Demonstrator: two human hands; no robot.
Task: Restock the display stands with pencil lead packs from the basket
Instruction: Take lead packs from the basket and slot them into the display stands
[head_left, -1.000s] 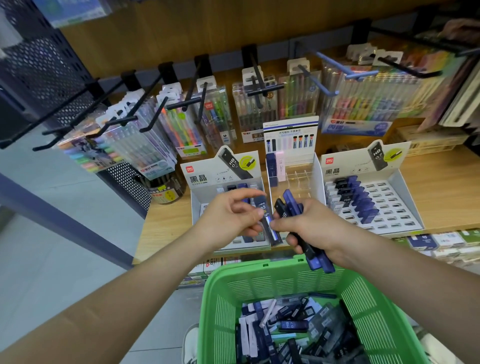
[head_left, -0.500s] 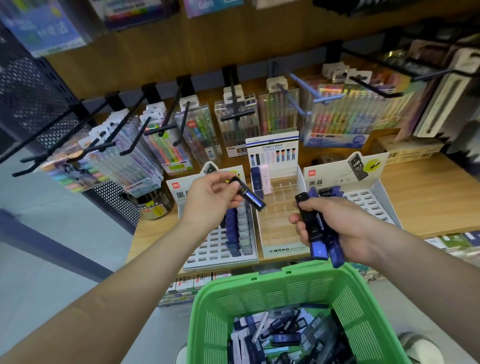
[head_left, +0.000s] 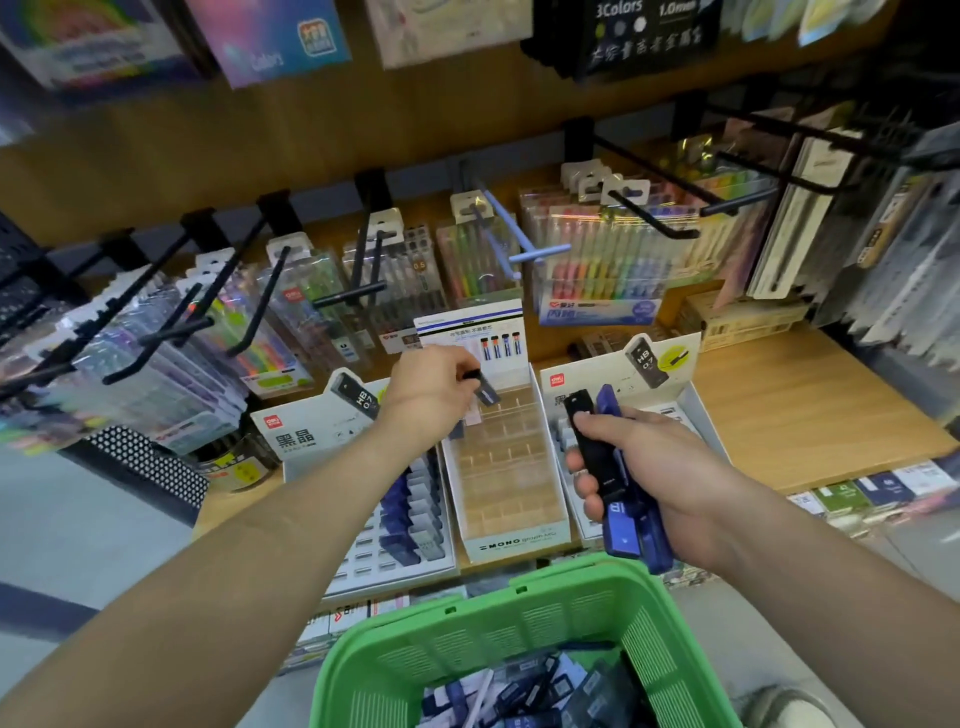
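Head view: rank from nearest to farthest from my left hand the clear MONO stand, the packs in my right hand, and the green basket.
1. Clear MONO stand, just under the left hand.
2. Packs in the right hand, off to the right.
3. Green basket, lowest, closest to the person.

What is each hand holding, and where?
Left hand pinches one slim dark lead pack by its upper end; right hand grips a bundle of black and blue packs around their middles.

display stands (head_left: 511, 543): 3 | green basket (head_left: 519, 639): 1 | left hand (head_left: 428, 402): 1 lead pack (head_left: 485, 392) | right hand (head_left: 660, 467): several packs (head_left: 623, 530)
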